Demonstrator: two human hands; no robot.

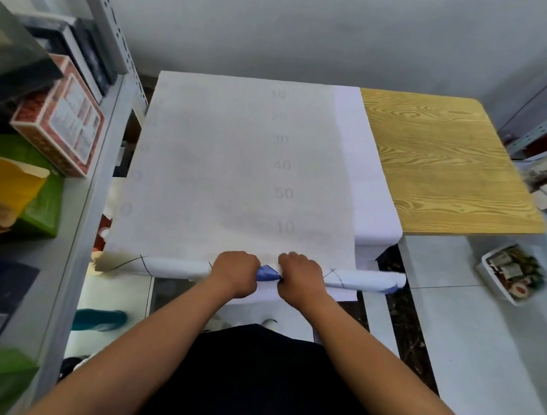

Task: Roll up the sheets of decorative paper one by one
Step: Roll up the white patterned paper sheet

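free: bare wooden table (440, 165) right of paper sheet (235, 169) | blocked: left shelf boxes (61, 115), far wall (320, 25)

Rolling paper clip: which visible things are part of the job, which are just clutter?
In the job: paper sheet, its rolled near edge, left hand, right hand, both gripping the roll.

Just about: wooden table, red box, green box, tray.

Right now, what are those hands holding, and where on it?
Both hands, left and right, grip the paper roll near its middle.
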